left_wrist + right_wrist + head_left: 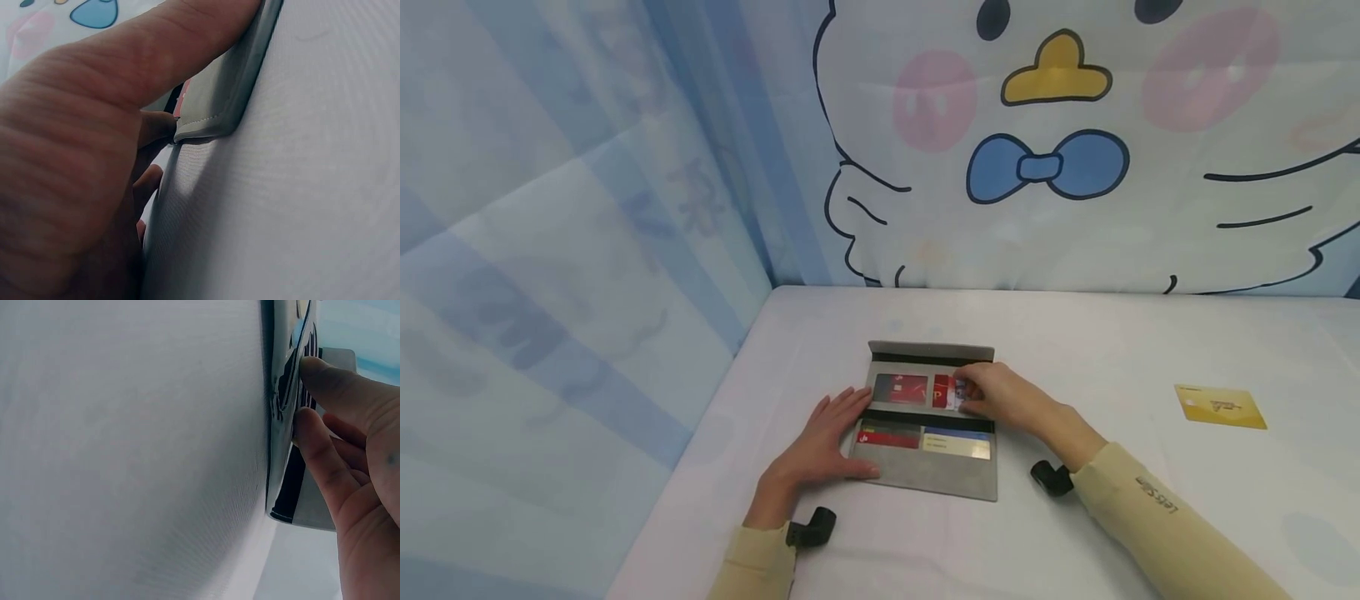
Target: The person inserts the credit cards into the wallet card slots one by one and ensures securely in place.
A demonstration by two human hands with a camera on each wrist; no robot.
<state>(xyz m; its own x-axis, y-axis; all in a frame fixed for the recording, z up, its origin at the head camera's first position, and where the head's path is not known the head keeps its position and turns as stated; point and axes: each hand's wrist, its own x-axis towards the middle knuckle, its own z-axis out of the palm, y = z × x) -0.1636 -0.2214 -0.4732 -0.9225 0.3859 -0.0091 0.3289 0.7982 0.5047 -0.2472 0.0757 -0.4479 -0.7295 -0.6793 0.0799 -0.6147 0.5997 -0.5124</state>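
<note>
A grey card wallet point(925, 475) lies unfolded on the white-covered table. My left hand point(820, 446) rests along its left side, fingers extended, the thumb on the lower panel; the left wrist view shows that thumb across the wallet's corner point(219, 106). At the upper right pocket, my right hand point(1011, 396) pinches a red and white card point(942, 392), whose right part the fingers hide. In the right wrist view the thumb and a finger of the right hand point(359, 450) meet at the wallet's edge. How deep the card sits I cannot tell.
Another red card point(906, 388) fills the upper left pocket. The lower panel bears a red-striped card point(887, 437) and a cream and blue card point(957, 443). Off to the right lies a yellow card point(1221, 407). Printed curtains point(587, 250) border the table at left and back.
</note>
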